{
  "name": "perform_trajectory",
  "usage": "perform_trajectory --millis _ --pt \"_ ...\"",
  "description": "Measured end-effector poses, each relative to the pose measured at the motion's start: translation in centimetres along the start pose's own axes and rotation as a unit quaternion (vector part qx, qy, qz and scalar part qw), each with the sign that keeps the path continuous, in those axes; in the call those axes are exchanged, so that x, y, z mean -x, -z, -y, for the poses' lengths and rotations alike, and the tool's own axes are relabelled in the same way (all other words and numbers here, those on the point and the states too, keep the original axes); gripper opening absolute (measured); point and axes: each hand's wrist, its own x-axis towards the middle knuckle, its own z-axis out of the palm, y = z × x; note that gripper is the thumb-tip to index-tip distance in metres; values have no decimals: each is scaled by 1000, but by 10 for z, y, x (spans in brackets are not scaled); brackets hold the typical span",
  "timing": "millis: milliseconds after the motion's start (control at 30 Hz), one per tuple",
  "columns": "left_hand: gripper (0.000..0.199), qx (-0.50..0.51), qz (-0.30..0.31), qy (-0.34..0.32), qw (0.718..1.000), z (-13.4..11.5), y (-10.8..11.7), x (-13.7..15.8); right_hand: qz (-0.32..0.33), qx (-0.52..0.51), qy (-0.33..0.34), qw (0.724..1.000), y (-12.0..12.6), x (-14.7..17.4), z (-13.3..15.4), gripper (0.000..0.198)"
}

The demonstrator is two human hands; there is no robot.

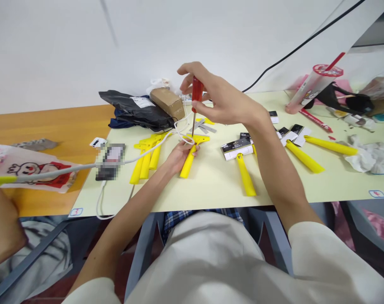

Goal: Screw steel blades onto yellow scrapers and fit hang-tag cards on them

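Note:
In my right hand is a screwdriver with a red handle, held upright with its tip down at the head of a yellow scraper. My left hand grips that scraper near its head, against the table. Just left of it lie several more yellow scrapers, side by side. Flat grey blades are scattered behind the held scraper. To the right, a yellow scraper has a black-and-white card sleeve over its head. A white cable passes close by my left hand.
Further right lie more carded scrapers, a red-lidded cup and crumpled tissue. Behind are a black plastic bag and a brown box. A phone-like object and a printed bag lie left, near another person's limb.

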Motion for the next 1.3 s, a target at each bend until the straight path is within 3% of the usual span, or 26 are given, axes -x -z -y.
perform_trajectory --millis 200,400,533,767,900,1033,1167,1300 --pt "26 -1 2 0 1000 0 -1 0 -24 33 -6 999 -1 2 -6 37" --pt "30 5 -12 2 1000 -1 -3 1 4 12 11 1000 0 2 -7 50" --pt "30 -3 -5 -2 1000 0 -1 1 -7 -8 -3 1000 1 5 -1 43" --pt "32 -20 17 -3 1000 1 -2 3 -31 72 -27 997 -7 2 -5 39" --pt "33 -14 20 0 1000 1 -3 3 -54 75 -11 996 -7 -2 -10 43" --pt "36 -4 5 -3 1000 0 -4 3 -11 39 -3 999 -1 0 -8 47" --pt "37 -5 3 4 1000 0 -7 4 -27 11 -33 999 0 4 -5 42" --pt "38 -12 3 6 1000 0 -10 6 -38 35 -49 997 -5 4 -9 50"
